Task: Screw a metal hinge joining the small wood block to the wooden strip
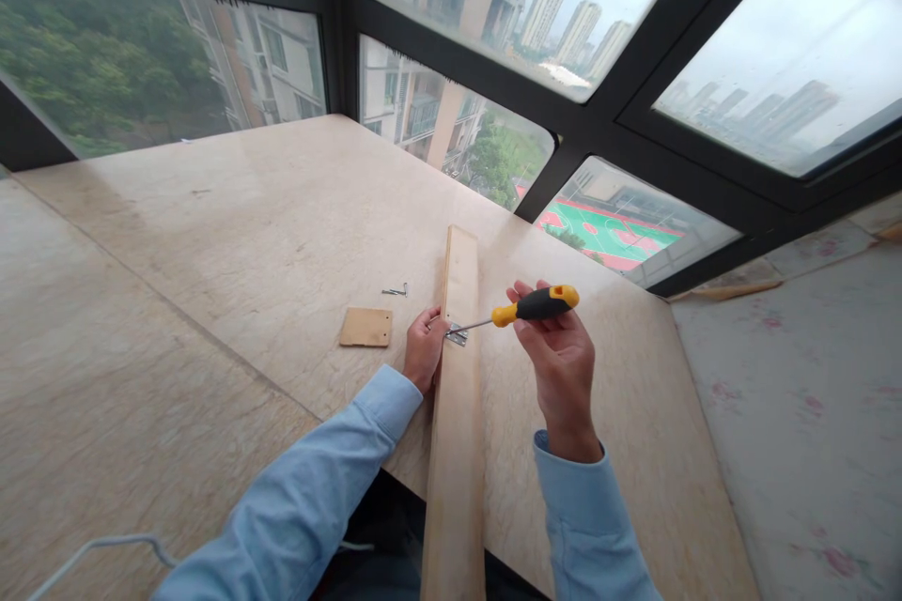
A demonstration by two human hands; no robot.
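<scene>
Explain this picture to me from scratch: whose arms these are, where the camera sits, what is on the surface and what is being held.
The one picture comes from a camera worn on a person's head, looking forward and down, so the two blue-sleeved arms are that person's own. There is no machine. They work at a pale stone ledge under large windows. A long plank lies on it, running away from the person. The left hand steadies the plank beside a small metal bracket. The right hand holds a screwdriver with a yellow and black handle, its tip at the bracket. To the left lie a small wooden square and a few loose screws.
</scene>
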